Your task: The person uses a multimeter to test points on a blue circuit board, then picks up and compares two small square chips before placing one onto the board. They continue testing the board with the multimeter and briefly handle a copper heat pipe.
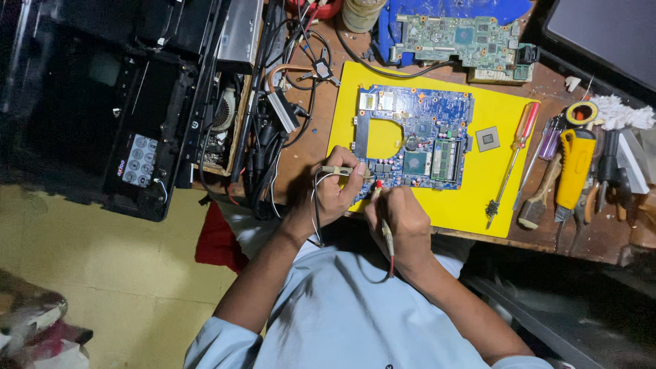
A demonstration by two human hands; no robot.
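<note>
A blue circuit board [417,137] lies on a yellow mat [488,171] on the wooden bench. My left hand [331,195] pinches a thin black test probe [342,170] whose tip rests at the board's lower left edge. My right hand [400,222] holds a red-tipped probe [378,187] against the board's lower edge; its lead runs back over my wrist. A small square chip [487,139] sits on the mat to the right of the board.
A red-handled screwdriver [518,147] lies across the mat's right side. Brushes, cutters and a yellow tool [575,167] crowd the bench at right. A green board [456,41] sits at the back. Cables [273,137] and opened black casings [137,102] fill the left.
</note>
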